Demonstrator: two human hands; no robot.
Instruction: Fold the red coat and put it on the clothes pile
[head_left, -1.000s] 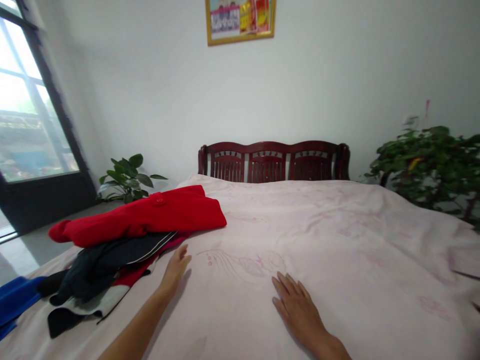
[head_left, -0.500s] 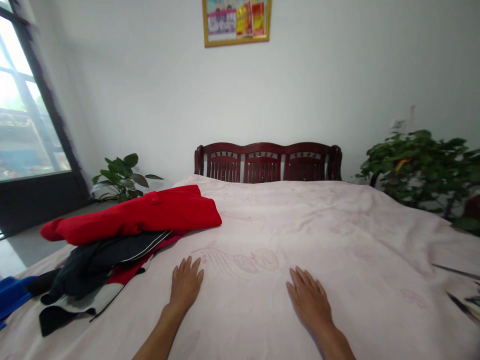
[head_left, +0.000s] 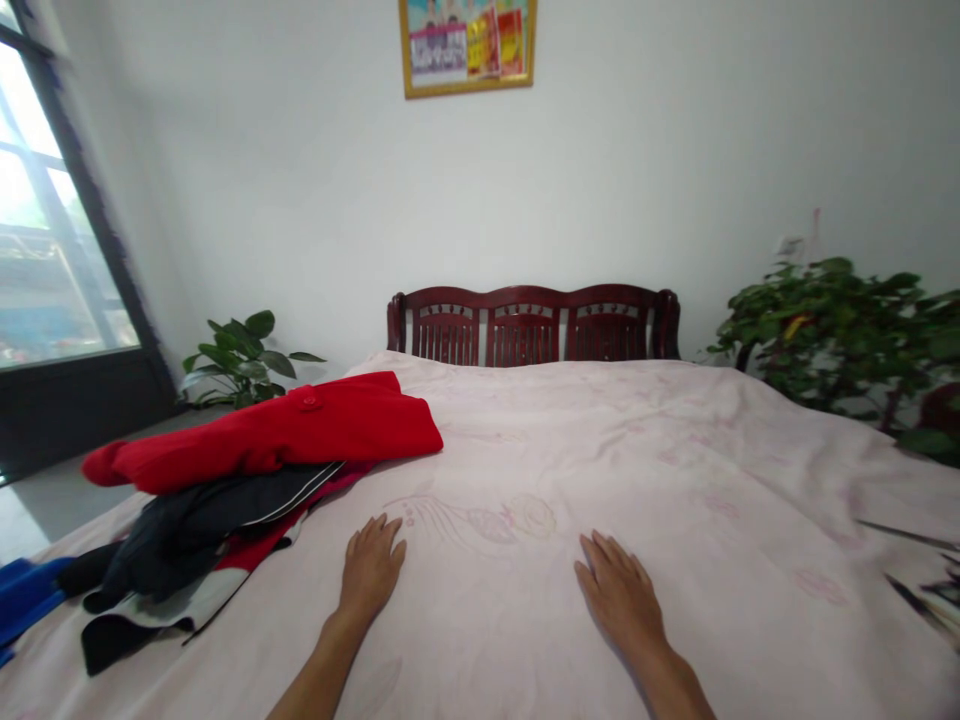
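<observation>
My left hand (head_left: pixel 373 565) lies palm down on a pale pink flowered sheet (head_left: pixel 495 620), its fingers stretched forward. My right hand (head_left: pixel 619 590) rests the same way farther right, fingers slightly apart. Neither hand holds anything. Left of my left hand is a pile of clothes: a folded red garment with a button (head_left: pixel 300 430) on top, a dark garment with white piping (head_left: pixel 202 520) beneath it, and a white, red and black piece (head_left: pixel 161 610) at the bottom. A blue garment (head_left: pixel 30 595) shows at the left edge.
A dark red wooden seat back (head_left: pixel 523 325) stands against the wall behind the sheet. Leafy plants grow at the left (head_left: pixel 247 355) and the right (head_left: pixel 832 335). Thin dark pointed objects (head_left: pixel 919 605) lie at the right edge. A framed picture (head_left: pixel 469 50) hangs above.
Both hands stay flat in the same places, and the clothes have not moved. Only the camera view has shifted very slightly.
</observation>
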